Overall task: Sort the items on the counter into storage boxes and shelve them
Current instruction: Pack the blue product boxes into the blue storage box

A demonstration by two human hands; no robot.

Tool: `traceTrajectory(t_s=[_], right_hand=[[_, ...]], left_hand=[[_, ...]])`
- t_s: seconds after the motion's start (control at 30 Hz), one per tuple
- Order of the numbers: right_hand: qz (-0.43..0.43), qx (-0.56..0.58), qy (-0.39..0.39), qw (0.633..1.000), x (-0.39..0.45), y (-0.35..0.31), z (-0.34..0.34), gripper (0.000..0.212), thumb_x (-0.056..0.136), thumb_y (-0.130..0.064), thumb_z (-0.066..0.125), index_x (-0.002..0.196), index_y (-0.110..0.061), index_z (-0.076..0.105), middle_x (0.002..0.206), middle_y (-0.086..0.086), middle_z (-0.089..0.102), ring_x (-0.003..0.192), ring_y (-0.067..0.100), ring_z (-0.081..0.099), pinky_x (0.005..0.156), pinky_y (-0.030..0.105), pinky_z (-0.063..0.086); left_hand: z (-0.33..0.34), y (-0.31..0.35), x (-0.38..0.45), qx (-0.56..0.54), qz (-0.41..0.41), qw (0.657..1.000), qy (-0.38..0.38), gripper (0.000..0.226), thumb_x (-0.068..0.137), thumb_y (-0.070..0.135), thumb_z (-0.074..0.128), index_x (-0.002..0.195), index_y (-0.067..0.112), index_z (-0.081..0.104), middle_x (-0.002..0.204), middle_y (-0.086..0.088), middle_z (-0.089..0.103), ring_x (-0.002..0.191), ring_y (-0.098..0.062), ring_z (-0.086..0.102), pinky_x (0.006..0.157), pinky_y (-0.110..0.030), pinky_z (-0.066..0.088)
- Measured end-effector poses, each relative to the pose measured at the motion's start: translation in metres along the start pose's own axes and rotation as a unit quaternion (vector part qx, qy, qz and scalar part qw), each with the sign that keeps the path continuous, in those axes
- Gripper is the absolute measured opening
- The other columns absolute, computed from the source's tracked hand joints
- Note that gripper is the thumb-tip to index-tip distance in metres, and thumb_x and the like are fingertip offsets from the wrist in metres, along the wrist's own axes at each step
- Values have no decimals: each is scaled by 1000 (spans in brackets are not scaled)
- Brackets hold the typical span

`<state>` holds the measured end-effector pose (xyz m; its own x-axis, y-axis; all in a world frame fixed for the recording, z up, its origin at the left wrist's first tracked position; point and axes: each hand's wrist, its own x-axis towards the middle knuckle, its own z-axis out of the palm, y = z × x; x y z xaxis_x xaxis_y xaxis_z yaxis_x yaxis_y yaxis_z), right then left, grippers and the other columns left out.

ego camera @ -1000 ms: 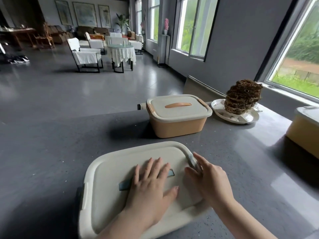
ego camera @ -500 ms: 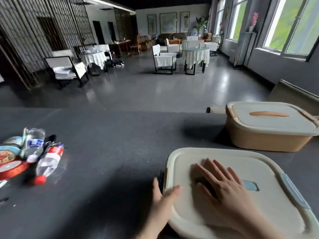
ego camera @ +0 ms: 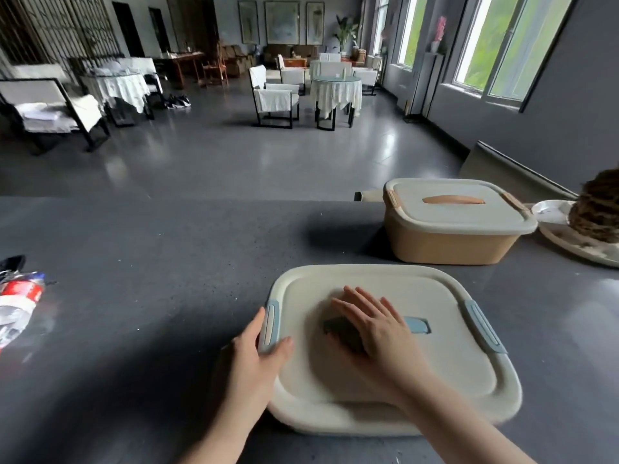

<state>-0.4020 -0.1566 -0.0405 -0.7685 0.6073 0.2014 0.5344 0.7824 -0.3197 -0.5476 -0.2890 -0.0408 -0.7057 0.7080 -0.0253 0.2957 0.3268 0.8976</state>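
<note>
A cream storage box (ego camera: 452, 363) with blue clips sits on the dark counter (ego camera: 150, 262) right in front of me, its lid on. My right hand (ego camera: 375, 333) lies flat on the lid with fingers spread, covering most of the blue handle (ego camera: 417, 324). My left hand (ego camera: 254, 360) grips the box's left edge at the blue clip (ego camera: 272, 321), thumb on top of the lid. Behind it stands a tan storage box (ego camera: 449, 236) with a cream lid and orange handle, closed. Bottles and packets (ego camera: 20, 296) lie at the counter's far left.
A white plate (ego camera: 569, 242) with a brown honeycomb-like lump (ego camera: 596, 209) sits at the right edge. Beyond the counter's far edge lies a room with chairs and tables. Bare counter stretches between the box and the bottles.
The view swung left, then partway back right. My left hand left the lid top and took the box's left edge. My right hand moved from the right clip onto the lid's middle.
</note>
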Motion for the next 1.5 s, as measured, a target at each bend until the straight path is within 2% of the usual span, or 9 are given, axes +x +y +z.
traceTrajectory(t_s=[0.07, 0.13, 0.27, 0.37, 0.53, 0.77, 1.27, 1.43, 1.5], right_hand=[[29, 72, 59, 995, -14, 8, -14, 47, 86, -45, 60, 130, -33, 56, 148, -10, 42, 138, 8, 37, 118, 31, 19], [39, 30, 114, 992, -40, 29, -24, 44, 82, -47, 58, 123, -31, 63, 140, -10, 51, 134, 9, 44, 115, 39, 28], [80, -38, 108, 990, -83, 55, -35, 54, 78, -61, 49, 126, -37, 61, 136, -12, 55, 128, 14, 50, 105, 36, 31], [102, -23, 115, 988, -73, 57, -33, 55, 77, -62, 50, 127, -40, 59, 137, -15, 54, 130, 8, 48, 107, 34, 30], [80, -31, 78, 993, -19, 72, -27, 56, 81, -65, 44, 132, -44, 51, 143, -21, 45, 136, 4, 37, 116, 30, 22], [15, -35, 65, 997, 84, 93, -13, 54, 82, -65, 39, 129, -39, 50, 137, -19, 47, 130, 6, 38, 113, 30, 21], [88, -60, 104, 989, 182, 95, 16, 55, 82, -65, 34, 125, -35, 51, 129, -16, 50, 127, 10, 40, 112, 36, 22], [63, -47, 97, 992, 162, 96, 11, 52, 92, -59, 30, 133, -32, 47, 140, -11, 45, 135, 13, 33, 117, 39, 14], [70, -16, 77, 994, 137, 99, 15, 55, 95, -58, 21, 143, -36, 34, 153, -10, 31, 145, 14, 15, 120, 41, 2]], left_hand=[[5, -2, -5, 41, 26, 999, 10, 64, 87, 22, 67, 144, 24, 39, 143, 5, 48, 126, -10, 49, 104, -27, 37], [15, 2, -13, 127, 115, 985, 33, 60, 89, 16, 64, 142, 27, 37, 153, 10, 28, 136, -14, 40, 102, -24, 36], [32, 18, -17, 308, 233, 922, 37, 61, 70, 45, 48, 116, 10, 68, 125, -9, 63, 107, -35, 64, 83, -62, 46], [31, 23, -1, 327, 207, 922, -4, 67, 70, 54, 38, 118, 17, 68, 128, -3, 62, 116, -28, 60, 92, -60, 43], [33, 20, 42, 337, 150, 929, -11, 82, 68, 76, 14, 142, 46, 31, 154, 24, 16, 141, 7, 6, 118, -38, 11], [33, 19, 121, 334, 118, 935, 35, 84, 66, 78, 25, 139, 40, 43, 153, 20, 28, 142, -1, 19, 114, -42, 23], [28, 22, 257, 255, 159, 954, 19, 70, 65, 63, 50, 128, 32, 59, 147, 8, 43, 138, -8, 33, 113, -37, 23], [34, 15, 250, 313, 136, 939, 47, 49, 88, 54, 54, 134, 37, 51, 151, 13, 36, 141, -4, 25, 116, -44, 4], [51, 17, 236, 337, 125, 930, 75, 48, 94, 49, 44, 140, 35, 44, 153, 14, 31, 142, -5, 21, 117, -44, -3]])
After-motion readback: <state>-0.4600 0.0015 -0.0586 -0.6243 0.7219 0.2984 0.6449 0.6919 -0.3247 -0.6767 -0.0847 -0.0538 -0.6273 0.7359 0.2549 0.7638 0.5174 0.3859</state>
